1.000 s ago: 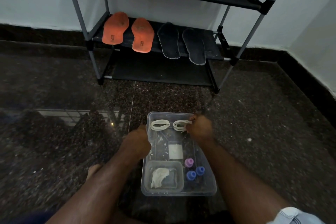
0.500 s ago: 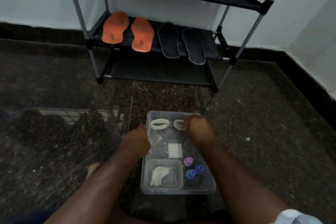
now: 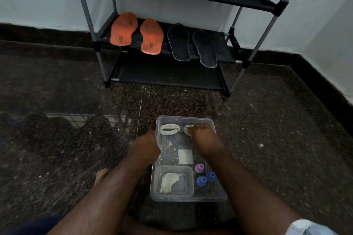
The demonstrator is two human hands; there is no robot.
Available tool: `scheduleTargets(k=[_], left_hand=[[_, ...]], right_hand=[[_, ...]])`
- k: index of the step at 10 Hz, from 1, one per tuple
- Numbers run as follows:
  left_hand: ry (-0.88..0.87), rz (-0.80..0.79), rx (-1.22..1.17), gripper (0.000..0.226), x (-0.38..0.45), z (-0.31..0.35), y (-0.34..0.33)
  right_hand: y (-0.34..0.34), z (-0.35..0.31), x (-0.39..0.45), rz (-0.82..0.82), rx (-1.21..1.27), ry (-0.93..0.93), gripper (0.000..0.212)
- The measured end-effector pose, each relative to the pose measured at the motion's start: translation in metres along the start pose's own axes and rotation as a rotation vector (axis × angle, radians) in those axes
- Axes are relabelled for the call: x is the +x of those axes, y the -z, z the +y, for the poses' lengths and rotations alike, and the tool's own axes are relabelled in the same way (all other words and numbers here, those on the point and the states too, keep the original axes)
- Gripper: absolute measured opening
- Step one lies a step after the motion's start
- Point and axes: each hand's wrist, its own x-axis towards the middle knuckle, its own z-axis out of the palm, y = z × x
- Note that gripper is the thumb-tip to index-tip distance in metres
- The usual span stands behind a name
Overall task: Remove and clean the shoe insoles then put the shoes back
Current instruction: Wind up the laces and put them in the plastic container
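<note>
— Orange insoles (image 3: 136, 32) and black insoles (image 3: 192, 45) lie on the shoe rack (image 3: 254, 47). What now?
— Right hand (image 3: 205, 142) pinches a coiled shoelace (image 3: 188, 129) in the clear box (image 3: 219, 195); left hand (image 3: 146, 147) grips its side. Lift slowly, probably.

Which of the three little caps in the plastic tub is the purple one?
The purple cap, farthest from the person; the other two caps are blue.

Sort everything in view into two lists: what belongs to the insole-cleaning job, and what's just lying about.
Belongs to the job:
orange insoles
black insoles
shoe rack
clear tray
cloth in the small tub

Less clearly part of it:
two lace bundles, the right hand at one
three small bottles
white square
</note>
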Motion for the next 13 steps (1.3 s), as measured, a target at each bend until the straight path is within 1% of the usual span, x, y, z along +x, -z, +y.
scheduleTargets(k=[2, 3, 4, 5, 6, 7, 8, 9, 10, 11, 12, 13], left_hand=[[0.015, -0.020, -0.008, 0.044, -0.001, 0.001, 0.002], [0.028, -0.039, -0.017, 0.045, -0.002, 0.002, 0.004], [0.049, -0.094, -0.087, 0.032, -0.009, 0.004, 0.009], [0.106, -0.208, -0.174, 0.007, -0.020, 0.007, 0.017], [0.239, -0.341, -0.272, 0.004, -0.035, 0.004, 0.018], [0.243, -0.391, -0.312, 0.018, -0.043, -0.001, 0.014], [0.222, -0.363, -0.393, 0.018, -0.056, 0.000, 0.014], [0.221, -0.326, -0.482, 0.018, -0.068, 0.007, 0.013], [0.188, -0.288, -0.519, 0.021, -0.073, 0.018, 0.007], [0.138, -0.275, -0.568, 0.020, -0.067, 0.033, 0.002], [0.122, -0.274, -0.654, 0.025, -0.056, 0.054, -0.004], [0.109, -0.260, -0.719, 0.029, -0.042, 0.078, -0.010]], right_hand=[[-0.003, -0.002, -0.001, -0.005, 0.090, -0.017, 0.033], [0.008, 0.001, -0.002, 0.031, 0.125, -0.019, 0.027], [0.022, 0.011, -0.010, 0.116, 0.138, -0.210, 0.023], [0.045, 0.033, -0.028, 0.089, 0.162, -0.416, 0.021], [0.067, 0.048, -0.055, -0.287, 0.256, -0.528, 0.025], [0.063, 0.043, -0.081, -0.618, 0.590, -0.703, 0.015], [0.056, 0.044, -0.093, -0.642, 0.680, -0.744, 0.019], [0.057, 0.047, -0.098, -0.579, 0.667, -0.739, 0.022], [0.063, 0.056, -0.102, -0.536, 0.668, -0.720, 0.027], [0.074, 0.071, -0.099, -0.467, 0.603, -0.650, 0.025], [0.098, 0.077, -0.098, -0.363, 0.513, -0.625, 0.034], [0.097, 0.100, -0.088, -0.322, 0.423, -0.605, 0.037]])
